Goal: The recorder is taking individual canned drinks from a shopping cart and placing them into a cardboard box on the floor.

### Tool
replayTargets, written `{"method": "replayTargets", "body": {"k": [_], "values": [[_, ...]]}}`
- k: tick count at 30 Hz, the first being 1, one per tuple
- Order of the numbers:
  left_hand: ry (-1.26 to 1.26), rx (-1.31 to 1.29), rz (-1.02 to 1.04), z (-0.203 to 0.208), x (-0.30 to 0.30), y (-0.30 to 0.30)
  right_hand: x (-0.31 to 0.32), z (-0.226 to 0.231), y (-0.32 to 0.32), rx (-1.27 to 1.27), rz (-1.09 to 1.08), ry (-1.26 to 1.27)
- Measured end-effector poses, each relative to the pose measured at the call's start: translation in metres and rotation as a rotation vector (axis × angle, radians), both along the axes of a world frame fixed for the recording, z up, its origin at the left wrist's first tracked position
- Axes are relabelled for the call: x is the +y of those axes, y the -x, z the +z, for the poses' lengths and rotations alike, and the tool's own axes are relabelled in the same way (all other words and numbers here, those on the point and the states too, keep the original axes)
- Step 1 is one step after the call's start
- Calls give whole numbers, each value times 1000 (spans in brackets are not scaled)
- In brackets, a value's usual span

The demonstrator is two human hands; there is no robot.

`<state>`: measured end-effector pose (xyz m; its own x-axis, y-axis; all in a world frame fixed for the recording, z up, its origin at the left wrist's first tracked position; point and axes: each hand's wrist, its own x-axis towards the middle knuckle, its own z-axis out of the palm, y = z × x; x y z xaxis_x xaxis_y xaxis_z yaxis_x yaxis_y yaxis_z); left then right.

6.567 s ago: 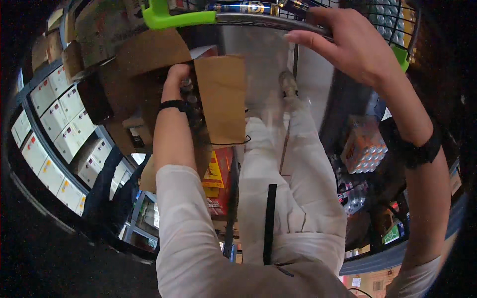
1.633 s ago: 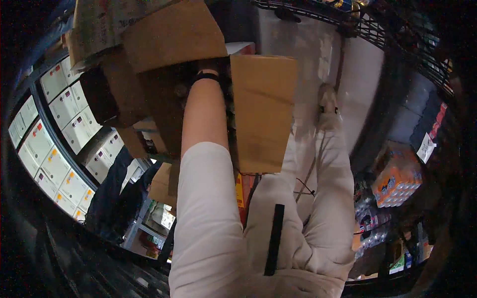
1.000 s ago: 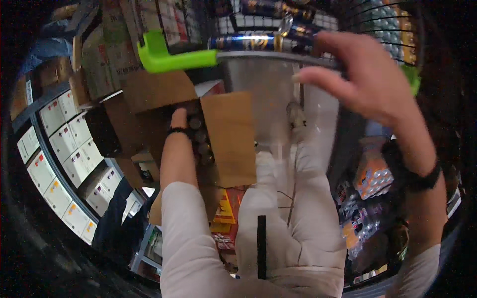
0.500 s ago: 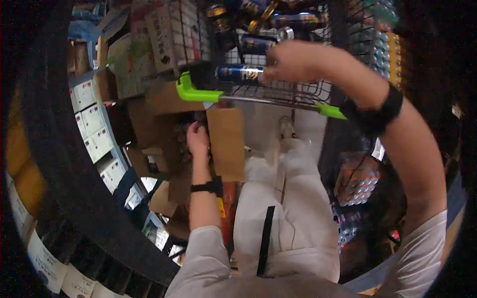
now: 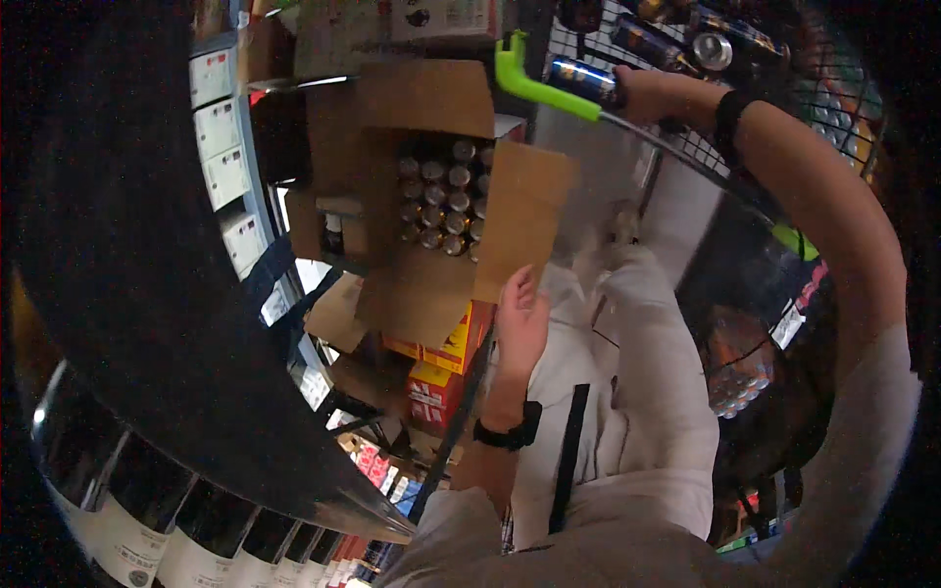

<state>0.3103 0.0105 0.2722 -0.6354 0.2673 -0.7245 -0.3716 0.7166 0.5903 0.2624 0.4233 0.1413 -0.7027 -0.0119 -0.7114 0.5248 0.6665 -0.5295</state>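
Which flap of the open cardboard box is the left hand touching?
The right-side flap; the left hand touches its lower edge. The top flap stands untouched.

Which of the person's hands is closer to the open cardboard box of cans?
Left. The left hand touches the box's right flap; the right hand is up at the cart's green handle.
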Motion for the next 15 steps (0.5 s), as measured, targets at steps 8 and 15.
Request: {"method": "replayTargets", "body": {"k": [8,15], "values": [[-118,30,32,1,-5,-3,23,15,-13,56,-1,-314],[-228,-18,-117,15,30,-23,96,42,-100,148,-364,-161]]}}
